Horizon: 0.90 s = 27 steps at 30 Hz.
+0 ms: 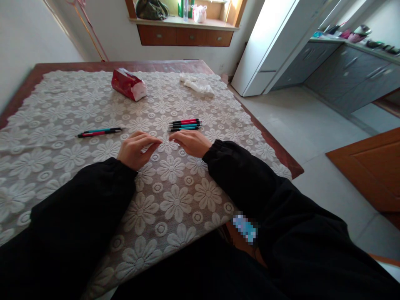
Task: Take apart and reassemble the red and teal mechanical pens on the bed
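My left hand (pixel 137 149) is over the lace tablecloth (pixel 176 202), its thumb and fingertips drawn together with nothing visible between them. Facing it, a small gap away, my right hand (pixel 192 143) has its fingers bent and somewhat apart, holding nothing that I can see. Just beyond the right hand lies a row of several pens (pixel 185 124), red and teal with black ends; the hand sits close against the nearest one, and I cannot tell if they touch. To the left of my left hand, a teal pen (pixel 101 131) and a red pen (pixel 98 133) lie side by side.
A red tissue pack (pixel 128 84) stands toward the table's far side. Crumpled white plastic (pixel 198 86) lies at the far right. Beyond the table are a white fridge (pixel 265 46) and a window ledge (pixel 184 23). A pixelated patch (pixel 245 228) shows below the near edge.
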### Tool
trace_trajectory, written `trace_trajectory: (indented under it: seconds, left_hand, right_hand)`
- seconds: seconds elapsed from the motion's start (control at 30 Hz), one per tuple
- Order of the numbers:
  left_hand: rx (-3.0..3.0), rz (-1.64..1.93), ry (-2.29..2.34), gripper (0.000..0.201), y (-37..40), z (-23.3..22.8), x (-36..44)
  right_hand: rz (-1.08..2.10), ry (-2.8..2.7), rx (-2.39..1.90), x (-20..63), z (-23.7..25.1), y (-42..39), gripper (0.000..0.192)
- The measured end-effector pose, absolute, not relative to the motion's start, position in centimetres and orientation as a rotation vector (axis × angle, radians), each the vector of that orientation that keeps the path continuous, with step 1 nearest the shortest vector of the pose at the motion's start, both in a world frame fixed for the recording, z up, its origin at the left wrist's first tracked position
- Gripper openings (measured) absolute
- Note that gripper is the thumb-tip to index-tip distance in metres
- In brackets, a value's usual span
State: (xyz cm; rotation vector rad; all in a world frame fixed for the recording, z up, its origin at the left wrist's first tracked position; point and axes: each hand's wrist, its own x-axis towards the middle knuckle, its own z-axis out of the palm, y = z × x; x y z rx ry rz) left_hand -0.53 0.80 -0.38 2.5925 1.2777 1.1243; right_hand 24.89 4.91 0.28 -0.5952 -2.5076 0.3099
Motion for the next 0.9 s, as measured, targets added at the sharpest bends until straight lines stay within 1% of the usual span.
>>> trace_trajectory:
  seconds: [0.17,0.33,0.57,0.77,0.83,0.9]
  left_hand:
    - [2.567,1.178,1.319,0.014,0.7,-0.3,-0.5]
    - [2.580,1.147,1.287,0.014,0.5,-0.2,-0.4]
    - [2.515,1.126,1.299,0.025,-0.4,0.0,0.3]
    - [2.564,1.036,1.340,0.031,-0.4,0.3,0.4]
    - [2.560,1.013,1.419,0.031,-0.3,0.5,0.4]
    - [2.538,0.992,1.593,0.029,-0.2,0.6,0.4]
  right_hand:
    - [0.343,-2.528,-0.629,24.8,0.1,4.9,0.024]
    - [0.327,-2.576,-0.641,24.5,0.0,4.4,0.023]
    - [0.352,-2.661,-0.672,23.7,0.1,3.3,0.026]
    - [0.349,-2.646,-0.609,23.8,0.0,3.4,0.023]
    - [0.365,-2.619,-0.625,23.8,-0.1,3.5,0.024]
    - [0.392,-2.586,-0.669,23.9,-0.3,3.7,0.025]
